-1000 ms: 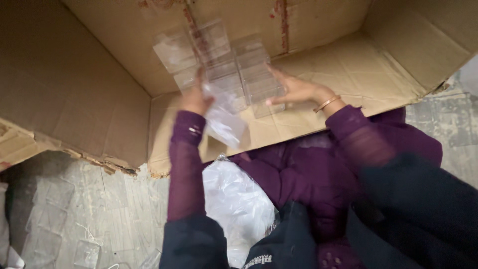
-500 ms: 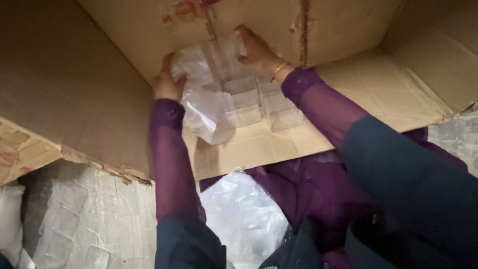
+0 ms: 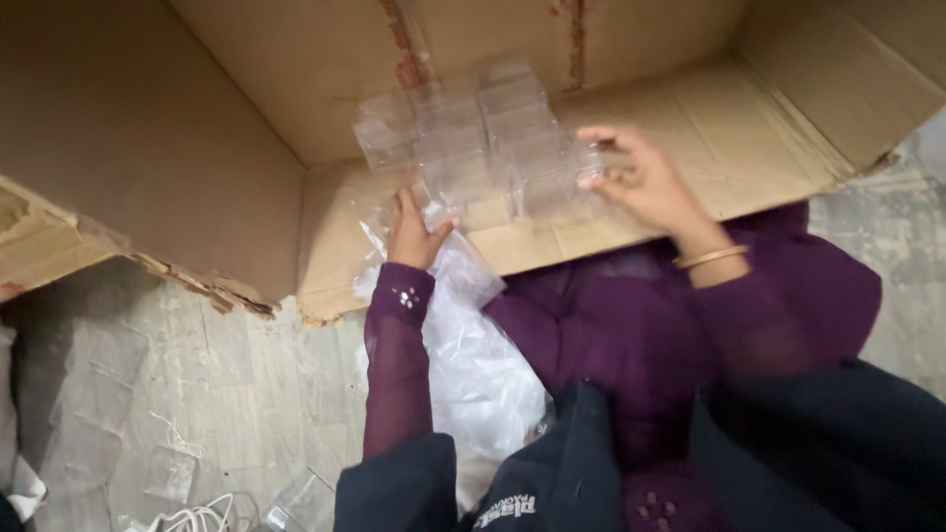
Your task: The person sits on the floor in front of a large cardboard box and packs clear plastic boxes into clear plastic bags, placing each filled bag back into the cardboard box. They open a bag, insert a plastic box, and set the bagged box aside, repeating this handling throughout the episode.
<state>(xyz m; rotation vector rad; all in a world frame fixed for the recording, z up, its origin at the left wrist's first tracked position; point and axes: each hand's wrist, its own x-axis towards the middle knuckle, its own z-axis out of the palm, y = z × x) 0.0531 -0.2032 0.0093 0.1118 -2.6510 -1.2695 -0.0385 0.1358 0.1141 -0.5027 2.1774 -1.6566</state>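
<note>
Several small clear plastic boxes (image 3: 473,143) sit stacked together inside a large open cardboard carton (image 3: 246,118). My left hand (image 3: 414,232) grips the lower left edge of that clear stack, beside a crumpled clear plastic bag (image 3: 473,335). My right hand (image 3: 641,177) is at the stack's right side, fingers spread and fingertips touching the boxes. Both arms wear purple sleeves, and a gold bangle (image 3: 709,258) circles the right wrist.
The carton's flaps (image 3: 788,128) lie folded out over my purple-clad lap (image 3: 631,325). More clear boxes (image 3: 177,473) and a white cord (image 3: 192,517) lie on the grey stone floor (image 3: 197,394) at the lower left. A torn cardboard edge (image 3: 59,246) juts out on the left.
The view has shifted. My right hand has moved from the top of the clear stack to its right side and loosened. My left hand has dropped to the stack's lower edge.
</note>
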